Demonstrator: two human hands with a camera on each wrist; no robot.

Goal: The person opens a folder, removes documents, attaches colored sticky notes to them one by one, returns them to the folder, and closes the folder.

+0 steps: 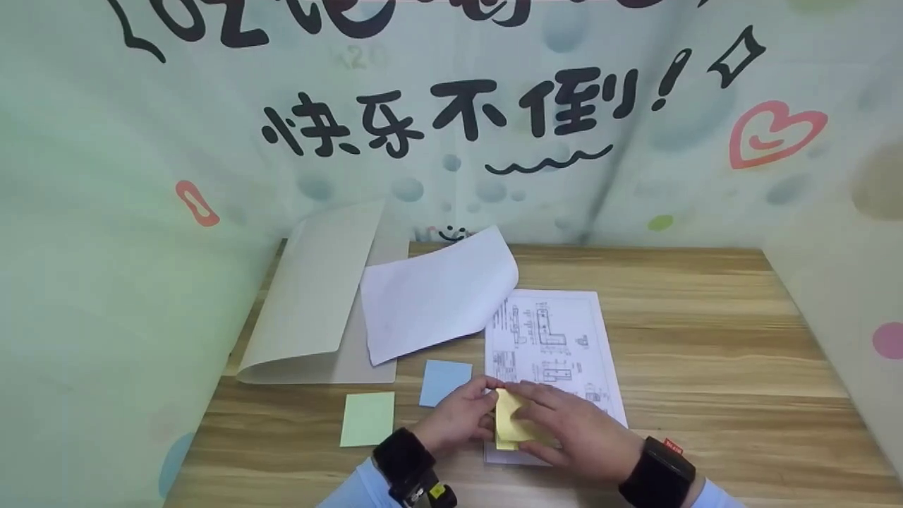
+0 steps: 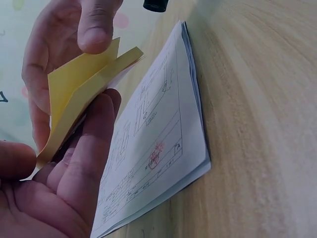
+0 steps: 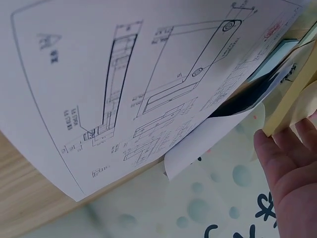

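From my remote feed I see a small stack of yellow sticky notes (image 1: 508, 418), held up at a tilt, its leaves spread apart at one end and joined at the other. In the head view it sits over the printed drawing's (image 1: 554, 335) lower left corner, toward the near side of the tabletop (image 1: 705, 353).

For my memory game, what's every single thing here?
Table: one, brown, foreground
Printed walls: three, pale, behind and beside the table
Folder: one, pale grey, back left
Drawing stack: one, black-and-white, table's middle
Curled sheet: one, white, overlapping folder and drawing stack
Blue note: one, pale blue, left of drawing stack
Green note: one, pale green, left of blue note
Yellow pad: one, yellow, above drawing stack
Sleeves: two, light blue, near edge
Wristbands: two, black, on both wrists
Left hand: one, bare, gripping yellow pad
Right hand: one, bare, touching yellow pad
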